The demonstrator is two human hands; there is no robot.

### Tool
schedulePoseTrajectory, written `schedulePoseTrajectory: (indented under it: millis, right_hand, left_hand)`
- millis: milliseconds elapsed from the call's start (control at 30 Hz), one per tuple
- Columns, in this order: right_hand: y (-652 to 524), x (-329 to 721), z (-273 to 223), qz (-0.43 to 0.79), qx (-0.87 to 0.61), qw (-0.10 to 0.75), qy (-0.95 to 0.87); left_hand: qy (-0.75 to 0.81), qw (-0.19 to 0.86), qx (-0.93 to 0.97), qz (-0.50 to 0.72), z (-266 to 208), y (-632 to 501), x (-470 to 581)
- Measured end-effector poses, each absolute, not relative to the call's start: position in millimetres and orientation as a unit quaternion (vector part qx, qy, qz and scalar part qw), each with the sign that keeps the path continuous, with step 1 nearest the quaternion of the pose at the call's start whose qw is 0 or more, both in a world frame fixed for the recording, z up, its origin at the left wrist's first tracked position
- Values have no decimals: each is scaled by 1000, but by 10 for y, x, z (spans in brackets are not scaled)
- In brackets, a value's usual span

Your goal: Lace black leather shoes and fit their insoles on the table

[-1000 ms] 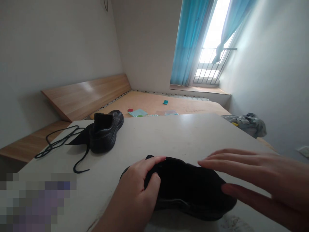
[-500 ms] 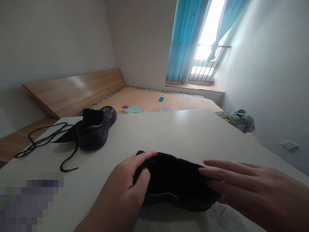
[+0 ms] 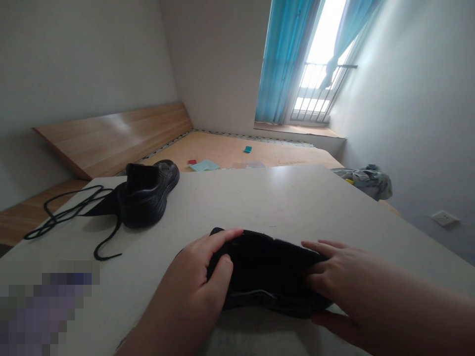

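Observation:
In front of me a black shoe (image 3: 267, 301) lies on the white table (image 3: 237, 198), its dark opening facing me. My left hand (image 3: 202, 277) is closed round its left end, thumb in the opening and index finger along the far rim. At the right end, my right hand (image 3: 334, 277) grips the shoe, with some fingers inside the opening, others over the far rim and the thumb low outside. The shoe's interior is too dark to make out. Farther left stands a second black shoe (image 3: 143, 205), with a long black lace (image 3: 63, 217) trailing beside it.
A pixelated patch (image 3: 44, 311) covers the table's near left corner. Beyond the table is a bed (image 3: 218, 143) with a wooden headboard (image 3: 118, 131) and a few small coloured items. Grey cloth (image 3: 371, 180) lies in a heap past the right edge, near the wall.
My right hand has moved left along the shoe; its outstretched fingers have bent and gone into the opening, and its thumb now shows below. My left hand keeps its hold.

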State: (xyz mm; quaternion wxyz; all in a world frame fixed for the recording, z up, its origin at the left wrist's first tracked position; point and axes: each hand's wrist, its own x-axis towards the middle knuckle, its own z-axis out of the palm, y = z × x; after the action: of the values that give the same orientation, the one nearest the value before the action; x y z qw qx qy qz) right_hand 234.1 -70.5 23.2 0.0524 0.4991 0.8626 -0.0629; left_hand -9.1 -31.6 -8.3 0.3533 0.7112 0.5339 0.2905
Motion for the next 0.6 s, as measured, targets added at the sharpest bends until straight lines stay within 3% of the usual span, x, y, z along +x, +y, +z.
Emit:
schedulePoseTrajectory:
  millis: [133, 367, 500, 600]
  right_hand:
    - [-675, 2260, 183, -57, 534, 116, 835]
    - [-526, 1919, 551, -124, 557, 341, 747]
    - [-546, 1979, 515, -113, 567, 321, 750]
    - [-611, 2148, 370, -89, 534, 216, 813]
  left_hand:
    - [534, 354, 710, 292, -64, -322, -83]
    - [524, 365, 710, 297, -69, -312, -83]
    - [526, 363, 709, 298, -66, -311, -90]
    - [524, 363, 709, 300, -59, -312, -87]
